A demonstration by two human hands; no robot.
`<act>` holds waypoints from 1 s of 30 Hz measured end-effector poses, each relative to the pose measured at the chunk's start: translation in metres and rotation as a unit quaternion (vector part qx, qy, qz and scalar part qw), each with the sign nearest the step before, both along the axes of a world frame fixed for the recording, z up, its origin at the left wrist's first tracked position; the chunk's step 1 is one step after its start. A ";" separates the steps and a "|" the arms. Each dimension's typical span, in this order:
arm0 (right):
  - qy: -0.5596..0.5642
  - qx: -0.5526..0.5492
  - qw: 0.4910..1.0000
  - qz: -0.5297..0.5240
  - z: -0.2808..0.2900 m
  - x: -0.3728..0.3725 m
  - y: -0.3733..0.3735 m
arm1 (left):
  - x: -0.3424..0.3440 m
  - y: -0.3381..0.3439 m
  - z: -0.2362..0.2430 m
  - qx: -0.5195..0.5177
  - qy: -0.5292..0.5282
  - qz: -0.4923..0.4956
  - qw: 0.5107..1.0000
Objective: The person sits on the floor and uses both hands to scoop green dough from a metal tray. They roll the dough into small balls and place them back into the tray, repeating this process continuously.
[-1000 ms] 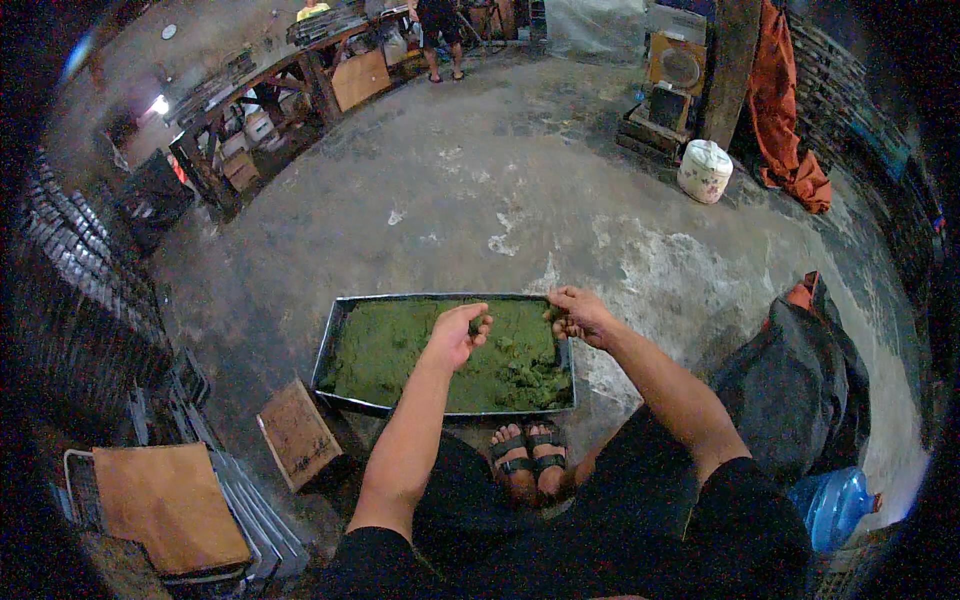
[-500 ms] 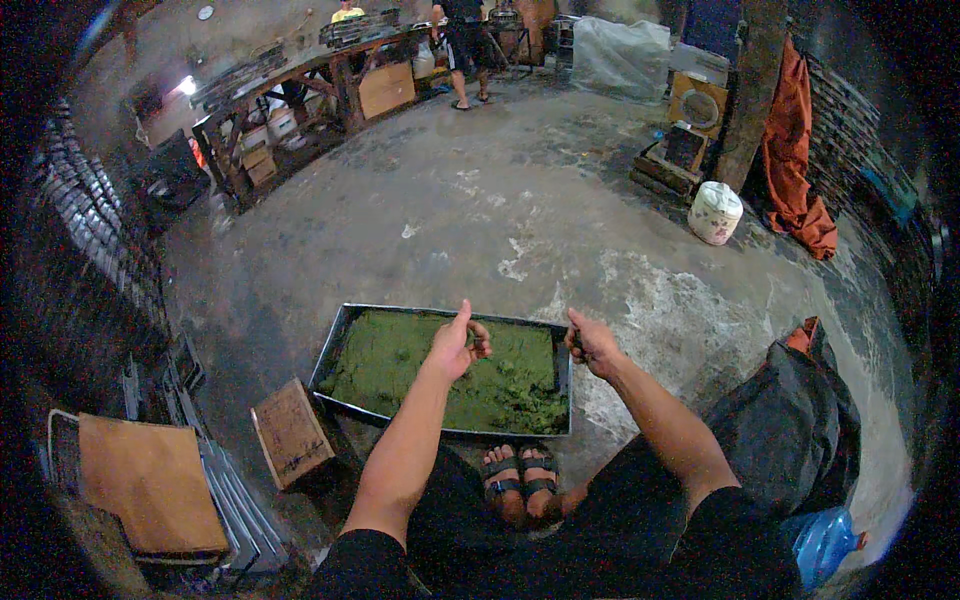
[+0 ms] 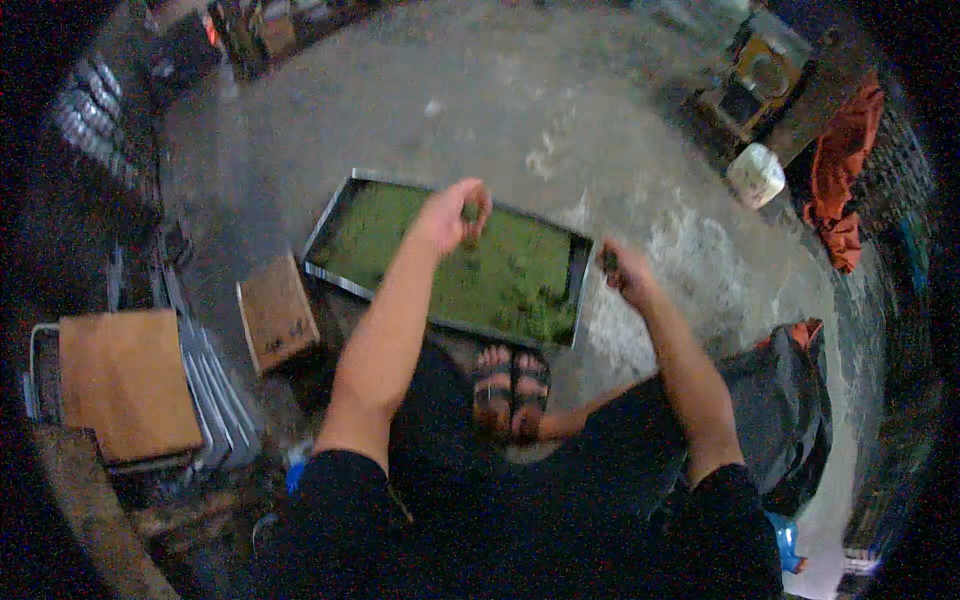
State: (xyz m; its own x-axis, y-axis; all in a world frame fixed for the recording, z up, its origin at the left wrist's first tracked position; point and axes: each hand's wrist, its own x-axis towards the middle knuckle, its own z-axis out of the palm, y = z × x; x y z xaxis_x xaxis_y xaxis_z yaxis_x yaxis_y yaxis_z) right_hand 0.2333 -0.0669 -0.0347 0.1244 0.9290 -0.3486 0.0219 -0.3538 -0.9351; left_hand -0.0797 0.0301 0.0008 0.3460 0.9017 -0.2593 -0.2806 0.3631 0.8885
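A shallow rectangular metal tray (image 3: 335, 274) lies on the floor in front of my feet, filled with a green, crumbly, damp-looking material (image 3: 390, 225). Over its far middle, my left hand (image 3: 450, 218) is raised with fingers and thumb curled round; a dark greenish spot shows inside the curl, and I cannot tell if it is a held clump. Just beyond the tray's right end, my right hand (image 3: 628, 274) is closed, with something dark at its fingertips, too blurred to name. Both hands appear apart from the tray.
A wooden block or box (image 3: 278, 315) sits left of the tray, near a brown board (image 3: 130, 385) and stacked metal trays (image 3: 218, 390). To the right lies a dark bag (image 3: 785, 410). Farther off are a white container (image 3: 756, 176) and an orange cloth (image 3: 845, 170).
The view has tipped down and turned, so the tray appears higher and slanted. My left thumb, upright before, now curls toward the fingers. Both hands still hover around the tray.
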 end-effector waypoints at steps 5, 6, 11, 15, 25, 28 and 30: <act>-0.138 -0.066 0.987 0.051 0.000 -0.031 0.003 | -0.060 0.019 -0.016 -0.055 0.057 -0.018 0.997; -0.189 -0.060 0.978 0.059 0.003 -0.038 0.004 | -0.070 0.014 -0.015 -0.065 0.082 0.015 0.994; -0.312 -0.062 0.939 0.134 -0.015 -0.034 0.012 | -0.056 0.032 -0.042 0.016 0.403 0.007 0.915; -0.338 -0.047 0.894 0.291 -0.059 -0.052 0.047 | -0.069 0.071 -0.111 0.216 0.661 -0.190 0.693; 0.026 -0.094 0.990 0.102 -0.124 -0.121 0.084 | -0.056 0.040 -0.096 0.144 0.638 -0.138 0.744; -0.021 -0.087 0.990 0.110 -0.127 -0.118 0.081 | -0.059 0.037 -0.108 0.243 0.652 -0.111 0.709; -0.374 -0.021 0.889 0.265 -0.159 -0.091 0.069 | -0.040 0.030 -0.086 0.228 0.598 -0.185 0.746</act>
